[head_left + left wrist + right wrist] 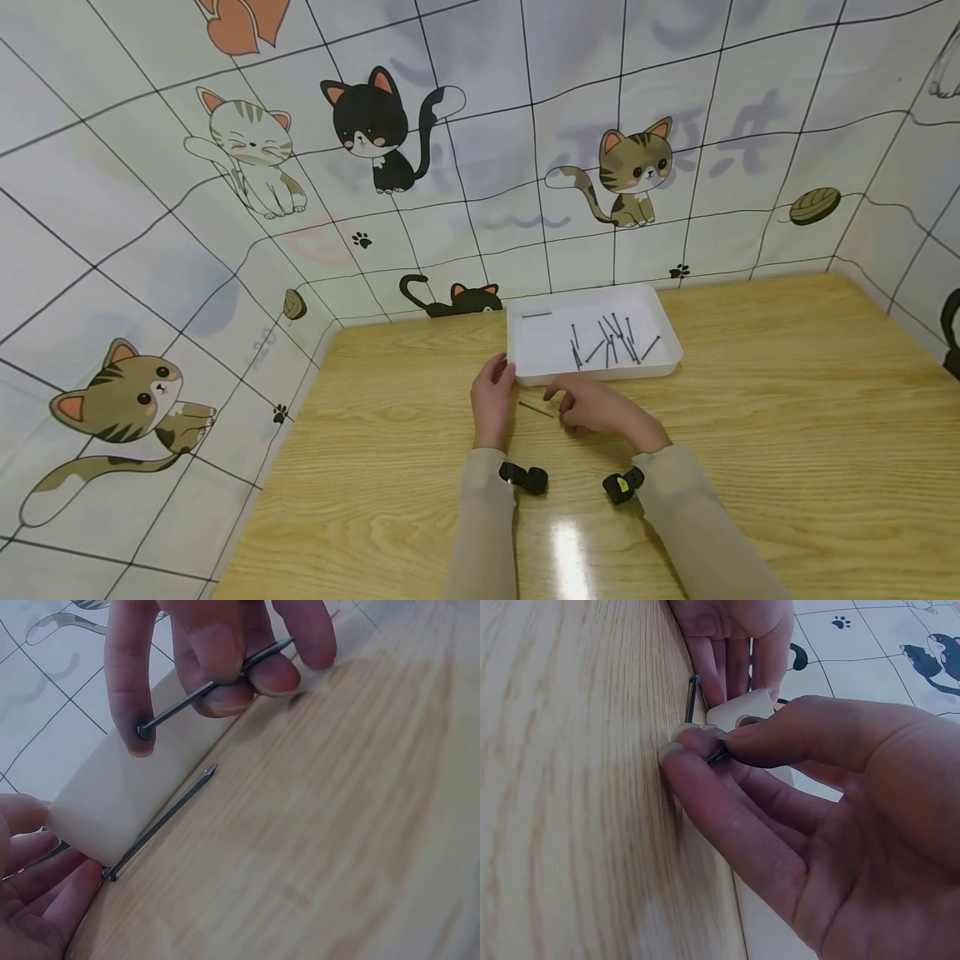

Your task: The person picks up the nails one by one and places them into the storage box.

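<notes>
My right hand (pixel 596 408) is in front of the white tray. In the left wrist view it pinches a nail (pixel 187 703) between thumb and fingers, one fingertip at the nail's head. In the right wrist view the fingers hide most of that nail. Another nail (pixel 161 821) lies on the table along the tray's front wall, between the two hands. My left hand (pixel 493 404) rests at the front left corner of the tray (pixel 540 375), its fairly straight fingers touching the wall. Several dark nails (pixel 611 342) lie inside the tray, mostly toward the right.
A single nail (pixel 536 315) lies apart in the tray's back left. The wooden table (pixel 787 400) meets a cat-patterned wall covering (pixel 510 200) just behind the tray. A dark object (pixel 952 333) shows at the far right edge.
</notes>
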Demonstrator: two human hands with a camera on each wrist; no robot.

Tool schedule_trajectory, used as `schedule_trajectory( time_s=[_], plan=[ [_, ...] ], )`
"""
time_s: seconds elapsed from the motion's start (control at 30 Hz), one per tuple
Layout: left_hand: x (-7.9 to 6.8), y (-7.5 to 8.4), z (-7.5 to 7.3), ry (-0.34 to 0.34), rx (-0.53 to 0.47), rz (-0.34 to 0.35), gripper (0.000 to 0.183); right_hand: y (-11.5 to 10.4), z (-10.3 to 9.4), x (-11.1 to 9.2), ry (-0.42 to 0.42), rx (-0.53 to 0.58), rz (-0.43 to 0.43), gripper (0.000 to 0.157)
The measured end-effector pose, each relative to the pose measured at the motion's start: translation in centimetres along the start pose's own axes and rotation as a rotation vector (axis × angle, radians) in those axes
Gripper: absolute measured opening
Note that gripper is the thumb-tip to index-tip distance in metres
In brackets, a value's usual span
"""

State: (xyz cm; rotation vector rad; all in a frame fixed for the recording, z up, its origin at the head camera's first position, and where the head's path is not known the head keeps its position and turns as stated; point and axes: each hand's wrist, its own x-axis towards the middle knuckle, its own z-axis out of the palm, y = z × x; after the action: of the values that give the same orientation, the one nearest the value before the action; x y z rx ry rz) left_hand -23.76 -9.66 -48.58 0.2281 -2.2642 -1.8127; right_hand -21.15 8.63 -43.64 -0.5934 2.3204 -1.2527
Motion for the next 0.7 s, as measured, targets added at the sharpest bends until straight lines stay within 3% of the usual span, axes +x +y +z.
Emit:
schedule_trajectory(
  time_s=[0.37, 0.7],
  plan=[
    [0.08, -0.02, 0.01, 0.01, 0.013, -0.025, 0.038, -0.24, -0.19, -0.25, -0.024, 0.009, -0.027, 0.034],
    [0.08, -0.21, 0.07, 0.001, 0.009, -0.014, 0.035, -0.22, -0.24, -0.11, -0.007, 0.034, 0.001, 0.036]
  ],
)
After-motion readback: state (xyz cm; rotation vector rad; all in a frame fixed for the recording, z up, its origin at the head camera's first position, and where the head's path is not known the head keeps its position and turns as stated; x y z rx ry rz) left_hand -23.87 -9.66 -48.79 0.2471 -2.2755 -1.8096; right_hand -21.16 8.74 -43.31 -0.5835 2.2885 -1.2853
